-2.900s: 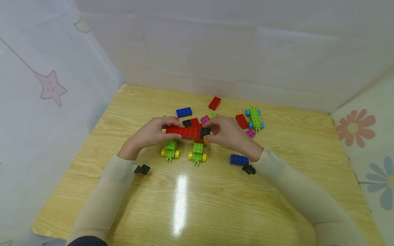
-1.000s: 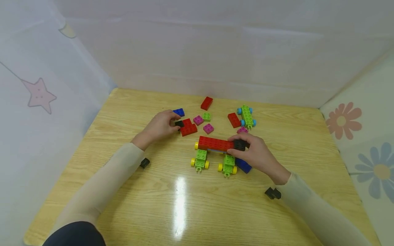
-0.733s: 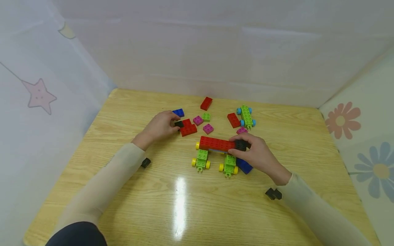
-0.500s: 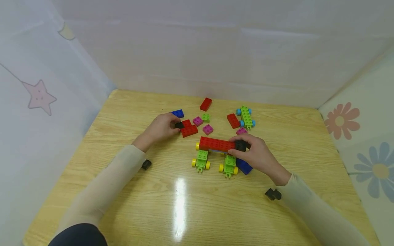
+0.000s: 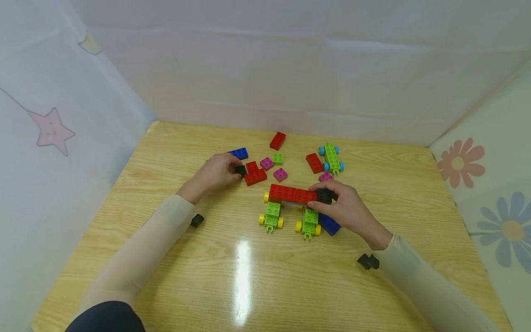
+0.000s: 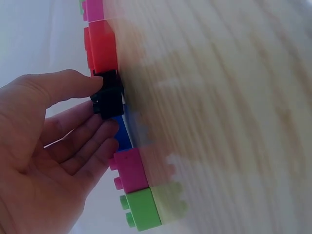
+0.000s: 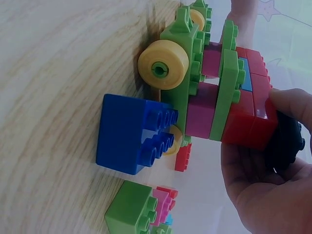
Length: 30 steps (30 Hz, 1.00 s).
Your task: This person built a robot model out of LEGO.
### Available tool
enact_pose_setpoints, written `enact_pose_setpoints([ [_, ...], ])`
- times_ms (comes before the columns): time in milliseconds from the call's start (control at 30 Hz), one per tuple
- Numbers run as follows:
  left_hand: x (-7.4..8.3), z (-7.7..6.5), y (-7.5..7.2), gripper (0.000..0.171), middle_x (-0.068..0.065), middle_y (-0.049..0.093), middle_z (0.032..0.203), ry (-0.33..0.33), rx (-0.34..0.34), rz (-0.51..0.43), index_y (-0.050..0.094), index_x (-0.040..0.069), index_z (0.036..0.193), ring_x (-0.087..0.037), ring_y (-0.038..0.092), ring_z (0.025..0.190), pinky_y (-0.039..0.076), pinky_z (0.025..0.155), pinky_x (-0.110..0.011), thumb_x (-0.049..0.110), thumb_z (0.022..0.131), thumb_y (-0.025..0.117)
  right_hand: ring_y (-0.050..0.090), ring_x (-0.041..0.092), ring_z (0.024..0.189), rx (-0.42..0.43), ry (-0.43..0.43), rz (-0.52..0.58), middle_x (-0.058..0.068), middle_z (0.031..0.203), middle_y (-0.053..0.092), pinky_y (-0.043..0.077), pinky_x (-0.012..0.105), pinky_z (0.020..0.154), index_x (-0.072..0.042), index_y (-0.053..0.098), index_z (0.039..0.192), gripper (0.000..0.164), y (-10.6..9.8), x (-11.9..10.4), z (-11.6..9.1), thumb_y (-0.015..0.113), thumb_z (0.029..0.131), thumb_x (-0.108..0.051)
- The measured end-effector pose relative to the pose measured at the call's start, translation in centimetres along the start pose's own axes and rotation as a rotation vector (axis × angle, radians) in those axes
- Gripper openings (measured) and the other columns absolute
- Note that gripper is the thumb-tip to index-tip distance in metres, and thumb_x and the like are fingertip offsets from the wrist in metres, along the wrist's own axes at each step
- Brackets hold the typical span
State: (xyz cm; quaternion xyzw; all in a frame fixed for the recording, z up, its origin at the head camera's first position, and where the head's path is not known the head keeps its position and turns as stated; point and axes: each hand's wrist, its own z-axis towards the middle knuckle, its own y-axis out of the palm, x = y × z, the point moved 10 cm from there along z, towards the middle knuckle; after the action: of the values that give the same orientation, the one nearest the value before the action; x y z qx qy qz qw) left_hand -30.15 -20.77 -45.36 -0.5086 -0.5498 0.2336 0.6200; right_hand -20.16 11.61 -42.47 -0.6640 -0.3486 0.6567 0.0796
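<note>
My left hand (image 5: 212,176) pinches a small black brick (image 5: 240,171) between thumb and fingertips, low over the table. Just right of that brick lie red bricks (image 5: 256,177), and a blue brick (image 5: 238,153) is behind the hand. With its thumb and fingers, my right hand (image 5: 347,206) grips a black piece (image 7: 285,141) at the right end of the long red row (image 5: 288,193). That row tops a block vehicle with green bases (image 5: 272,212) and yellow wheels (image 7: 163,64); pink bricks (image 7: 201,109) show between its green layers in the right wrist view.
Beside the vehicle, under the right hand, sits a blue brick (image 5: 329,224). Farther back are pink bricks (image 5: 280,174), a green brick (image 5: 278,159), red bricks (image 5: 278,140) and a green wheeled base (image 5: 332,157). A pale cloth wall (image 5: 265,69) borders the table's far edge.
Since the oldest frame, my left hand has left the vehicle and taken hold of the black brick. The right hand stays on the vehicle, which stands farther right. Lately the black brick has shifted slightly.
</note>
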Motion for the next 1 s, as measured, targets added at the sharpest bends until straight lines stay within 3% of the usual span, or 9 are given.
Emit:
enact_pose_setpoints([
  [233,-0.4,-1.4,-0.9,0.041,-0.018,0.075,0.140,-0.042,0.021,-0.090,0.075,0.003,0.141,-0.034,0.072,0.118,0.061,0.106,-0.054,0.019,0.103,0.080,0.072,0.032,0.125,-0.012,-0.008,-0.002,0.012,0.149,0.067,0.066,0.051,0.104,-0.019,0.077,0.136,0.035,-0.1,-0.2,0.1,0.083,0.104,-0.031],
  [400,0.4,-2.4,-2.0,0.042,-0.015,0.073,0.137,-0.033,0.065,-0.151,0.074,0.006,0.142,-0.037,0.071,0.119,0.061,0.105,-0.054,0.021,0.103,0.080,0.072,0.031,0.121,-0.024,-0.011,0.002,0.013,0.147,0.067,0.067,0.042,0.098,-0.018,0.077,0.137,0.035,-0.1,-0.4,0.2,0.083,0.104,-0.030],
  [600,3.1,-3.7,-2.5,0.041,-0.014,0.072,0.140,0.037,0.072,-0.253,0.074,0.007,0.141,-0.041,0.073,0.128,0.060,0.114,-0.057,0.017,0.102,0.082,0.071,0.030,0.118,-0.043,-0.031,-0.021,0.013,0.143,0.069,0.065,0.031,0.091,-0.018,0.077,0.137,0.035,0.0,-0.7,0.6,0.082,0.104,-0.027],
  [1000,8.3,-6.0,-3.1,0.036,-0.016,0.072,0.134,0.223,0.093,-0.458,0.075,0.002,0.132,-0.034,0.077,0.124,0.066,0.103,-0.056,0.002,0.098,0.083,0.067,0.027,0.120,-0.073,-0.058,-0.052,0.007,0.137,0.071,0.060,0.039,0.097,-0.021,0.078,0.136,0.034,0.5,-1.2,1.3,0.083,0.104,-0.032],
])
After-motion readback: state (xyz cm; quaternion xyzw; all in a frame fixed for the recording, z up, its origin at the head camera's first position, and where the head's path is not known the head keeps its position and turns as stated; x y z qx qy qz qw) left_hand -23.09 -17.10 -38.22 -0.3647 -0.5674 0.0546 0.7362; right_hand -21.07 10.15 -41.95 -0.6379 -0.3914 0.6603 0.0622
